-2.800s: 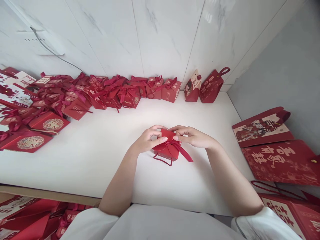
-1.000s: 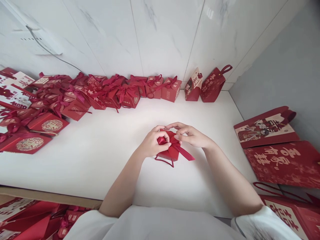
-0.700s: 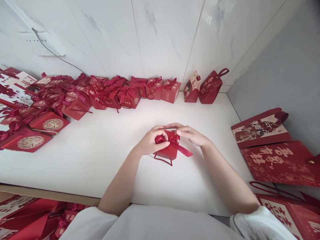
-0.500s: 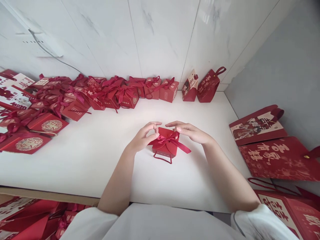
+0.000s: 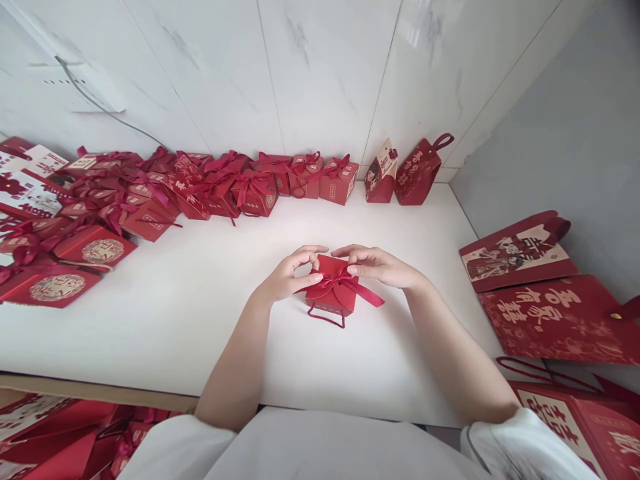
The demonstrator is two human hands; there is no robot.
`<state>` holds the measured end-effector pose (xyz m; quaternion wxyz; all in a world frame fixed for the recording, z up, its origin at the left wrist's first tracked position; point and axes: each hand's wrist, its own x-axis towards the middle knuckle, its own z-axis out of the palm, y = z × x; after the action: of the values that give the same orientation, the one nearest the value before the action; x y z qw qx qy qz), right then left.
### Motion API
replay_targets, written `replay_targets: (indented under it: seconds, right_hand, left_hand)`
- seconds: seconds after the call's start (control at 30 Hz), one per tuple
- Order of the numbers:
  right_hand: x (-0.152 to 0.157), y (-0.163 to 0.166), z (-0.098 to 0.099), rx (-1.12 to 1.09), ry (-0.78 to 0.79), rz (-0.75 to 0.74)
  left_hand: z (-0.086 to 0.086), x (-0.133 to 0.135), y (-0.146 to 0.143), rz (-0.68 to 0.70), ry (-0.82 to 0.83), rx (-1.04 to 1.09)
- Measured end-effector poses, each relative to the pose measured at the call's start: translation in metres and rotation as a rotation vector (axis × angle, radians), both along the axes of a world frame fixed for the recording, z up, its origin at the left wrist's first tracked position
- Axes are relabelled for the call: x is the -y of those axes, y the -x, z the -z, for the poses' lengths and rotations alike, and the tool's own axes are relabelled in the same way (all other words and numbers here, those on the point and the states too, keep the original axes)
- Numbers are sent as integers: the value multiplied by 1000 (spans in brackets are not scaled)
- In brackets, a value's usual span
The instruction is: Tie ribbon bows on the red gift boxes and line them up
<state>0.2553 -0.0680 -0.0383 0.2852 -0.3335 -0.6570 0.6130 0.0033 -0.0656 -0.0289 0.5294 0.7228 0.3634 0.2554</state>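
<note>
A small red gift box (image 5: 334,299) stands on the white table (image 5: 200,300) in front of me, with a red cord handle hanging at its near side. A dark red ribbon (image 5: 350,285) is tied on its top, one tail trailing to the right. My left hand (image 5: 287,275) is at the box's left top edge, thumb and fingers pinched on the ribbon there. My right hand (image 5: 377,265) rests over the right side, its fingertips pinching the ribbon at the knot.
Several finished red boxes with bows (image 5: 255,190) line the back wall and the left side. Two red paper bags (image 5: 417,170) stand at the back right. Flat red bags (image 5: 560,317) lie to the right. More red packaging (image 5: 45,433) sits below the table's near left edge.
My hands have worked the ribbon on the box top from loose loops into a flatter bow. The left hand drew off to the left edge, then came back onto the ribbon.
</note>
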Motion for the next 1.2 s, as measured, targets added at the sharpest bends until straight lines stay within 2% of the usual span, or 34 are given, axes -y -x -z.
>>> replay_targets:
  seconds: [0.17, 0.3, 0.5, 0.63, 0.83, 1.03, 1.2]
  right_hand:
    - [2, 3, -5, -14, 8, -42]
    - [4, 9, -9, -8, -51, -87]
    - [5, 11, -8, -41, 32, -86]
    - [7, 12, -8, -38, 44, -86]
    - [5, 13, -2, -15, 8, -66]
    - [4, 16, 3, -80, -21, -15]
    - [1, 13, 8, -51, -63, 15]
  left_hand:
    - [-1, 1, -2, 49, 27, 57]
    - [-1, 0, -3, 71, 50, 101]
    - [-2, 1, -7, -47, 117, 216]
    - [1, -1, -5, -76, 132, 147]
    - [7, -5, 2, -113, 67, 28]
    - [7, -6, 4, -171, 61, 43]
    - [7, -7, 4, -192, 39, 55]
